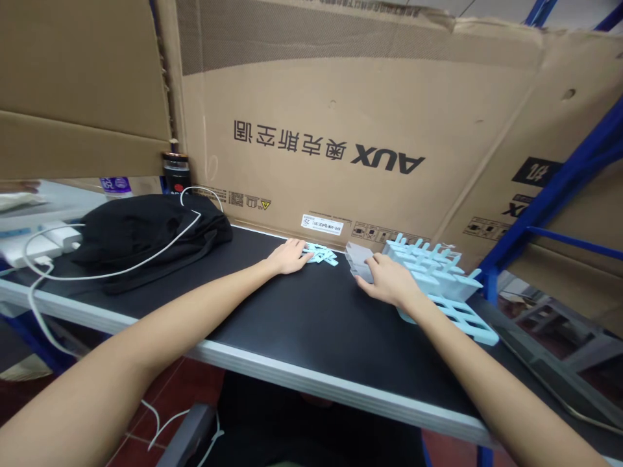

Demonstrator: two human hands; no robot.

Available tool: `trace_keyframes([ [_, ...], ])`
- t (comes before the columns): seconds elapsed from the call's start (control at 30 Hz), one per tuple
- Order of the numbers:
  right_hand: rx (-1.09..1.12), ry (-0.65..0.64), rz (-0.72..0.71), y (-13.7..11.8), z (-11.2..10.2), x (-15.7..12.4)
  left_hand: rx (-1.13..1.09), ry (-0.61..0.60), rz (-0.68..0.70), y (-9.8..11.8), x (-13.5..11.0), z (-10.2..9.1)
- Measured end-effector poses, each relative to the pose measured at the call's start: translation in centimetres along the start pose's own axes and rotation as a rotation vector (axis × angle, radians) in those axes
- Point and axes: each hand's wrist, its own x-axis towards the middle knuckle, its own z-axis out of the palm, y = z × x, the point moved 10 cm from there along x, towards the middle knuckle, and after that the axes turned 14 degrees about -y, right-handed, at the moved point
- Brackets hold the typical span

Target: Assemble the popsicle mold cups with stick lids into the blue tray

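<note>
Near the back edge of the black table [311,324], the left hand [288,257] lies flat with its fingers spread out straight, the fingertips touching a small heap of light-blue plastic pieces [323,255] just beyond them. Near it, towards the table's right end, the right hand [388,279] curls over a grey plastic part [356,257], thumb at its near side, fingers pinching it. A stack of light-blue plastic grids [440,275] sits just behind this hand.

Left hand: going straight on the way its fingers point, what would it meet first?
The left hand would first meet the flat pale-blue plastic pieces, which it seems to be touching.
</note>
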Motion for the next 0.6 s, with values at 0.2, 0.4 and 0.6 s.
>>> trace_keyframes([
  [0.2,0.024,-0.104,-0.053,0.3,-0.3,2.0,0.003,-0.006,-0.008,-0.1,0.0,0.1],
  [0.4,0.057,-0.246,-0.053,0.7,2.3,2.5,0.018,0.009,0.007,-0.3,0.2,0.3],
  [0.6,0.130,0.045,-0.087,0.6,-2.6,-0.3,0.015,0.017,0.011,-0.2,0.2,0.1],
])
